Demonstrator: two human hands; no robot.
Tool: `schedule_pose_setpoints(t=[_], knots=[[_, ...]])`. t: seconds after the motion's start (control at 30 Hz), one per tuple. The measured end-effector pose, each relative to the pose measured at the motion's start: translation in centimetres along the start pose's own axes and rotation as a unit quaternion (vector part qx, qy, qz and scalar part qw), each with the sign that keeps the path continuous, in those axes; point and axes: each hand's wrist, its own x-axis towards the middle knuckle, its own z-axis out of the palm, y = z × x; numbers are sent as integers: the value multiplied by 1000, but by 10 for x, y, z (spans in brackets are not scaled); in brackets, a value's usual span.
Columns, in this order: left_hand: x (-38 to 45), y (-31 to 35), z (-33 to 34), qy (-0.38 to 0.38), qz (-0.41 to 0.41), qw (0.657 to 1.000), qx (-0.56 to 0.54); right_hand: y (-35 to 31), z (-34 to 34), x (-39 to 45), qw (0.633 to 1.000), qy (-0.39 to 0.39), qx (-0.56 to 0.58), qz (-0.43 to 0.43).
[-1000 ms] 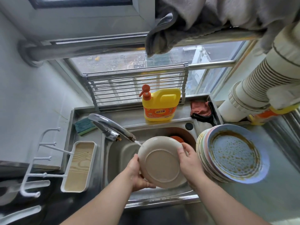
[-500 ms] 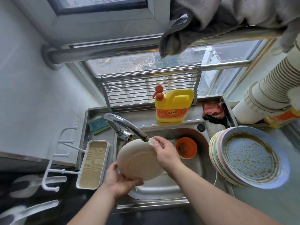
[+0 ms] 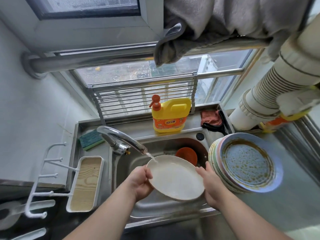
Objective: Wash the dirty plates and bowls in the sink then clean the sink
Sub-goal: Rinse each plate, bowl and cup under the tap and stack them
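Sink basin (image 3: 131, 163): mostly filled by the cream plate (image 3: 176, 179) held over it between left hand (image 3: 141, 181) and right hand (image 3: 210, 184).
Back of basin: orange bowl (image 3: 186, 155) sits there.
Left rim: faucet (image 3: 121, 137) angles across toward the plate.
Right: stack of dirty plates (image 3: 245, 163) just beside the right hand.
Back ledge: detergent bottle (image 3: 170, 115), sponge (image 3: 90, 139), red cloth (image 3: 210, 116).
Open lane: along the near rim, between the forearms.

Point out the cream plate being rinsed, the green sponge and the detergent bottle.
cream plate (image 3: 176, 179), head view, centre of its wet face.
green sponge (image 3: 90, 139), head view, its top surface.
detergent bottle (image 3: 168, 118), head view, its yellow body.
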Motion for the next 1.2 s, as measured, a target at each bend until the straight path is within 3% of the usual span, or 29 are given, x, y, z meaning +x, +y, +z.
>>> schedule_pose_setpoints(t=[0.13,0.37,0.43,0.5,0.73,0.83,0.97,1.07,1.2], knots=[[-13,-1,15,1,41,997,67,29,-9,12,995,68,-19,70],[-34,22,2,6,137,985,103,21,56,20,980,21,137,142],[-39,29,-11,32,157,982,102,18,79,26,967,-9,204,154],[-44,33,-27,77,170,976,114,15,99,31,969,11,209,132],[-37,31,-60,77,112,991,-10,-22,118,19,996,48,-21,-77],[-24,21,-53,45,79,994,-55,-48,106,13,982,41,-117,-139],[-9,10,-25,26,25,997,-74,-76,83,16,935,83,-276,-207],[-8,4,-4,26,6,998,-50,-91,72,11,910,114,-334,-217],[-16,-4,10,19,8,1000,18,-92,59,5,922,144,-333,-135]])
